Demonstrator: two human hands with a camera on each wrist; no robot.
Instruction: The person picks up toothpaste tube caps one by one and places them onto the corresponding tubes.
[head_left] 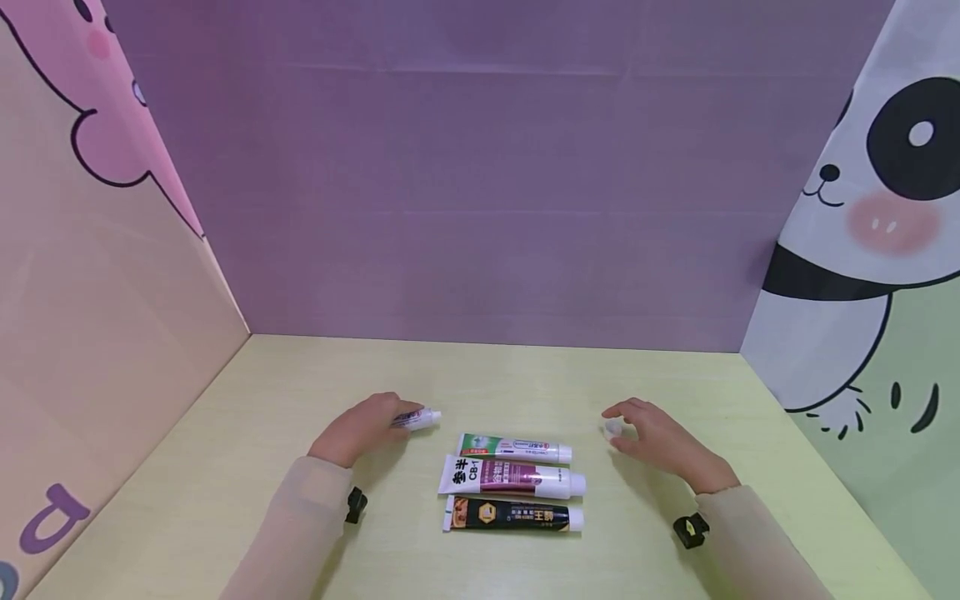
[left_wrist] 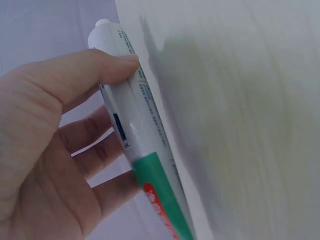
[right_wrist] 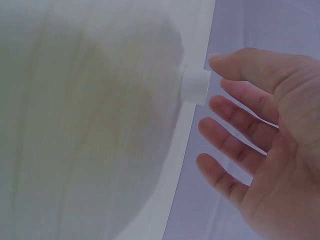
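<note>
My left hand (head_left: 367, 427) grips a white toothpaste tube (left_wrist: 134, 115) just above the table, thumb across its upper part. Green and red print marks the lower end of that tube, and a small bare nozzle (left_wrist: 103, 22) tops it. On the right, a small white cap (right_wrist: 195, 87) stands on the table beside my right hand (head_left: 663, 442). The fingers of this hand are spread and slightly bent around the cap, with a gap between thumb and cap in the right wrist view.
Between the hands lie three more toothpaste tubes in a stack of rows: a green and white one (head_left: 517, 448), a white and maroon one (head_left: 512, 478), and a black one (head_left: 513, 514). Their caps point right. A purple panel (head_left: 480, 208) borders the table's (head_left: 525, 379) back.
</note>
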